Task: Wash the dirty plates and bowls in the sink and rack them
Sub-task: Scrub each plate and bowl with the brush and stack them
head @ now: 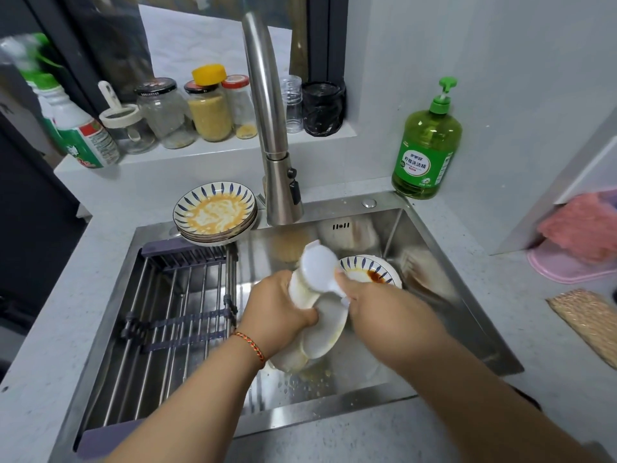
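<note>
Over the steel sink [444, 289], my left hand [280, 305] grips a stack of white plates [320, 332] held on edge, yellow residue on their rims. My right hand [370, 295] holds the small white dish [319, 267] at the top of that stack. Behind my right hand a blue-patterned bowl [377, 270] with brown sauce lies in the basin. A stack of blue-patterned plates [217, 212] smeared with yellow sauce sits at the sink's back left corner. The metal drying rack [173, 315] spans the sink's left half and holds nothing.
The tap [270, 128] arches over the sink's back edge. A green dish-soap bottle [427, 145] stands at the back right. Jars [187, 111] line the window ledge. A pink cloth [581, 225] on a pink board and a woven mat [591, 319] lie on the right counter.
</note>
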